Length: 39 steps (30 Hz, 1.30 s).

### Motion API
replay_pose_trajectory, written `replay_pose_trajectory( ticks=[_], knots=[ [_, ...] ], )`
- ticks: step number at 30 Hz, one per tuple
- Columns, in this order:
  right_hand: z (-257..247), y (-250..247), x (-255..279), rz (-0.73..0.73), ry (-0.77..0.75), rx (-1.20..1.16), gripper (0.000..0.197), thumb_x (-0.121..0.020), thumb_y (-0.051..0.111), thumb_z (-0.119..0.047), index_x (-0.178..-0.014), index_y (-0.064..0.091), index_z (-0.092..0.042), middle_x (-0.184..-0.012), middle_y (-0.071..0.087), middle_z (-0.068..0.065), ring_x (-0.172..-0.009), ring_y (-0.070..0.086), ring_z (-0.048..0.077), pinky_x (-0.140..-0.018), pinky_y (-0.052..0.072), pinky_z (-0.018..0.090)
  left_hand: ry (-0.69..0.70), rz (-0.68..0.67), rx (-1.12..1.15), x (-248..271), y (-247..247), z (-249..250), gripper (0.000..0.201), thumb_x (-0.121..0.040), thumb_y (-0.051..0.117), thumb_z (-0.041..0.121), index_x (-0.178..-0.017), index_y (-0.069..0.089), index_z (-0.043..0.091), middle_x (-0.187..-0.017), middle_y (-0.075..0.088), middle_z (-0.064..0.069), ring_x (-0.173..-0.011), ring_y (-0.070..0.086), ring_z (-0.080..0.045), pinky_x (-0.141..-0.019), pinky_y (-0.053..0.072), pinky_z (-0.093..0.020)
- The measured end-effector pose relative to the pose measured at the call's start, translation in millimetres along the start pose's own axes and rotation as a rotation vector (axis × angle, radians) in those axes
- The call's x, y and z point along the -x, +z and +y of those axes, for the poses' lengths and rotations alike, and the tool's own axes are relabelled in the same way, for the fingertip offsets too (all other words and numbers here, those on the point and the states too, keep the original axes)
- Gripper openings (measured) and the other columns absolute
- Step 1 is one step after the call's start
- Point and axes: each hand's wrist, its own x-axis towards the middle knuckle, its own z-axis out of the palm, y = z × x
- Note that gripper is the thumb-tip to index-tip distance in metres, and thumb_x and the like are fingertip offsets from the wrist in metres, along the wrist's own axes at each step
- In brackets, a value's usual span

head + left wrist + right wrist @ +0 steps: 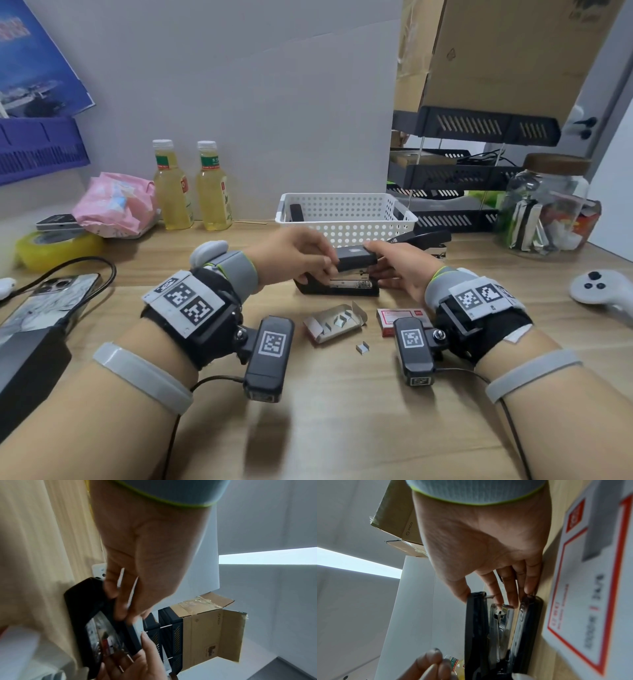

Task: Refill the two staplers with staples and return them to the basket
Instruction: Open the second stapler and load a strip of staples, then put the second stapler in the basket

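matt black plastic stapler (354, 261), perforated plastic basket (346, 214), wood-grain table (342, 411)

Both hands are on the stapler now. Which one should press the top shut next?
Probably the left hand: its fingers already grip the raised top of the stapler. The right hand steadies the front, fingertips by the base, so it is better left bracing.
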Motion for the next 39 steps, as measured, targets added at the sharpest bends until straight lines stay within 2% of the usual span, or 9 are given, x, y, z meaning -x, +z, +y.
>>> replay_pose_trajectory(
  ticks=[3, 7, 11, 14, 19, 26, 30, 35, 39],
  knots=[
    [-0.7, -2.6, 2.0, -0.016, -0.003, 0.014, 0.017, -0.096, 0.061, -0.033, -0.096, 0.063, -0.016, -0.088, 0.067, 0.005, -0.086, 0.065, 0.02, -0.073, 0.053, 0.028, 0.015, 0.255, -0.127, -10.2, -2.3, -15.9, 0.025, -0.084, 0.075, 0.023, -0.107, 0.065, 0.027, -0.101, 0.068, 0.002, -0.096, 0.064, -0.015, -0.083, 0.052, -0.031],
    [-4.4, -5.4, 6.1, -0.079, -0.054, 0.116, 0.013, -0.099, 0.056, -0.02, -0.091, 0.066, -0.02, -0.093, 0.062, 0.003, -0.084, 0.062, 0.02, -0.071, 0.051, 0.027, -0.139, 0.042, -0.303, -19.8, 7.8, -27.7, 0.055, -0.081, 0.077, 0.026, -0.131, 0.055, 0.027, -0.119, 0.063, 0.001, -0.108, 0.059, -0.02, -0.098, 0.048, -0.035],
    [-23.4, -3.6, 7.1, -0.146, -0.044, 0.262, 0.02, -0.1, 0.051, -0.022, -0.102, 0.07, -0.027, -0.102, 0.063, 0.002, -0.087, 0.065, 0.022, -0.088, 0.056, 0.042, -0.109, 0.014, -0.397, -28.3, 5.1, -31.8, 0.05, -0.074, 0.083, 0.034, -0.118, 0.061, 0.022, -0.11, 0.067, 0.001, -0.102, 0.063, -0.021, -0.095, 0.05, -0.04],
    [-45.9, 0.3, 9.8, -0.229, -0.031, 0.465, 0.013, -0.095, 0.063, -0.039, -0.104, 0.069, -0.032, -0.109, 0.065, -0.004, -0.087, 0.067, 0.019, -0.093, 0.058, 0.047, -0.07, -0.032, -0.267, -31.0, -10.2, -34.1, 0.046, -0.069, 0.086, 0.034, -0.109, 0.068, 0.025, -0.103, 0.071, 0.002, -0.099, 0.065, -0.019, -0.093, 0.053, -0.04],
    [-82.1, 6.6, 4.2, -0.389, -0.033, 0.668, 0.048, -0.082, 0.067, -0.064, -0.118, 0.068, -0.032, -0.122, 0.07, 0.0, -0.112, 0.068, 0.022, -0.088, 0.06, 0.046, 0.095, -0.089, 0.157, -34.1, -35.7, -35.3, 0.047, -0.077, 0.082, 0.012, -0.121, 0.067, 0.019, -0.112, 0.073, 0.0, -0.106, 0.068, -0.016, -0.089, 0.055, -0.026],
    [-139.0, 17.3, -13.4, -0.282, -0.138, 0.582, 0.039, -0.094, 0.061, -0.049, -0.122, 0.064, -0.022, -0.125, 0.064, 0.012, -0.116, 0.063, 0.036, -0.08, 0.062, 0.048, 0.181, 0.306, 0.682, -64.7, -62.1, -50.9, 0.047, -0.074, 0.08, 0.019, -0.119, 0.066, 0.013, -0.113, 0.07, -0.012, -0.102, 0.07, -0.025, -0.082, 0.059, -0.036],
    [-167.5, 33.7, -52.0, -0.065, -0.075, 0.601, 0.035, -0.097, 0.054, -0.044, -0.116, 0.063, -0.015, -0.105, 0.065, 0.012, -0.084, 0.068, 0.03, -0.077, 0.063, 0.045, -0.075, 0.622, 0.552, -90.8, -72.4, -81.3, 0.045, -0.078, 0.08, 0.036, -0.115, 0.065, 0.018, -0.106, 0.06, -0.006, -0.084, 0.061, -0.014, -0.06, 0.053, -0.026],
    [-169.5, 58.3, -124.2, 0.027, 0.261, 0.676, 0.034, -0.092, 0.051, -0.039, -0.102, 0.06, -0.008, -0.085, 0.069, 0.014, -0.072, 0.068, 0.031, -0.075, 0.058, 0.037, -0.23, 0.368, 0.723, -111.8, -63.2, -113.6, 0.056, -0.079, 0.075, 0.038, -0.13, 0.059, 0.019, -0.081, 0.067, 0.003, -0.058, 0.049, -0.012, -0.06, 0.045, -0.028],
    [-151.7, 66.1, -170.2, -0.067, 0.397, 0.844, 0.028, -0.087, 0.051, -0.027, -0.097, 0.061, -0.002, -0.116, 0.068, 0.026, -0.108, 0.067, 0.042, -0.105, 0.046, 0.055, -0.181, 0.282, 0.873, -113.3, -63.1, -122.8, 0.054, -0.084, 0.075, 0.027, -0.134, 0.057, 0.015, -0.069, 0.048, 0.001, -0.052, 0.039, -0.011, -0.056, 0.052, -0.025]
  ],
)
